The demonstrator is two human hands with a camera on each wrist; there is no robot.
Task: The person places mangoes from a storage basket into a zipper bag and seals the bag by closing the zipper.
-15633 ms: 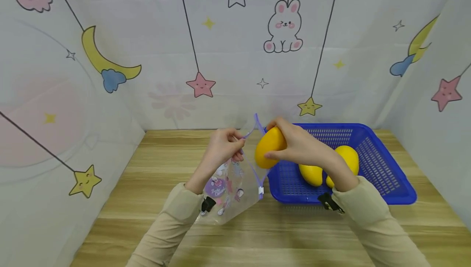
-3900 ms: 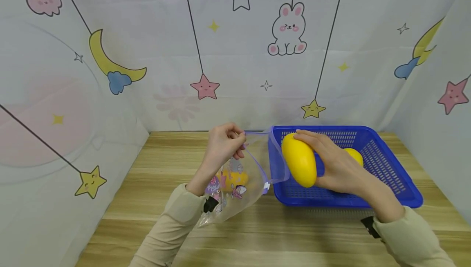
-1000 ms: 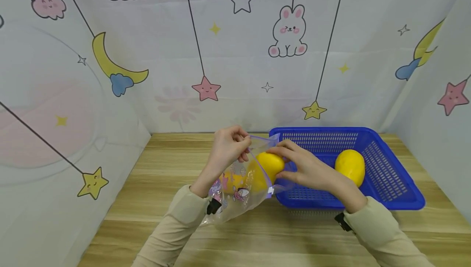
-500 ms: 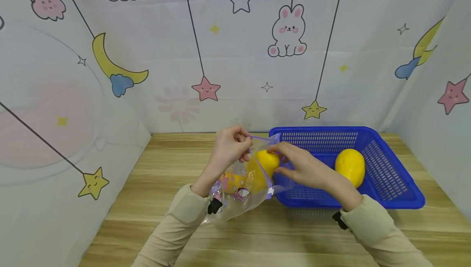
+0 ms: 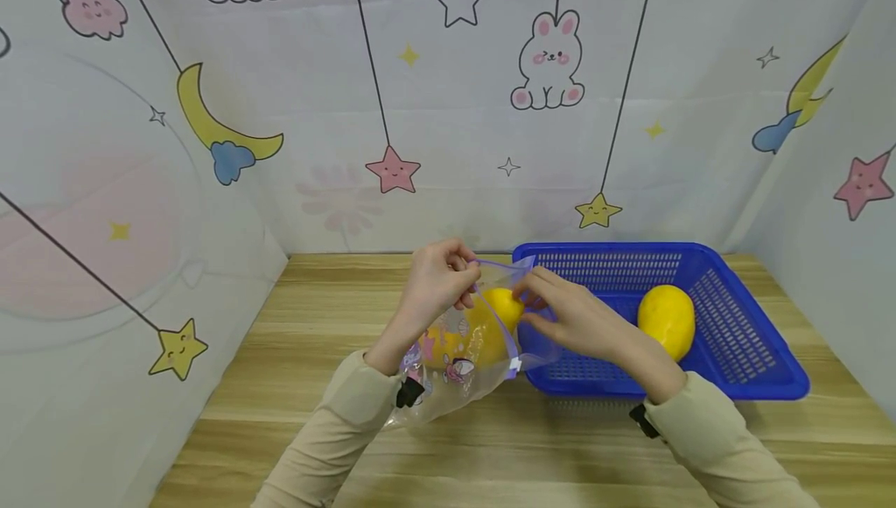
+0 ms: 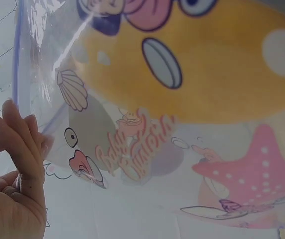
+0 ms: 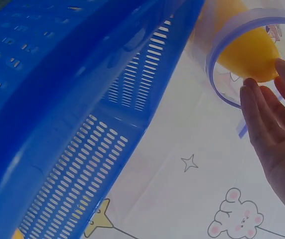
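A clear slider zip bag (image 5: 458, 395) with purple edging and cartoon prints stands mouth to the right. My left hand (image 5: 441, 275) pinches the upper edge of its mouth; in the left wrist view, that hand (image 6: 20, 174) is beside the bag's purple strip. One mango (image 5: 437, 346) lies deep inside, seen through the film. A second mango (image 5: 505, 307) is mostly in, its rounded end at the mouth. The fingertips of my right hand (image 5: 574, 313) are right at that end, fingers fairly straight. The right wrist view has the mango (image 7: 252, 55) inside the purple rim, fingertips against its tip.
A blue perforated basket (image 5: 742, 321) sits right of the bag, its left side overlapped by the bag's mouth. One mango (image 5: 666, 321) lies in it. A white slider (image 5: 515, 364) hangs at the lower mouth corner. Printed cloth (image 5: 455, 103) encloses the wooden table (image 5: 294, 383).
Since 3.9 s ago the second mango has gone from above the basket into the bag. Over the last second it slid further left, out of the right hand's grasp. The left hand stays put.
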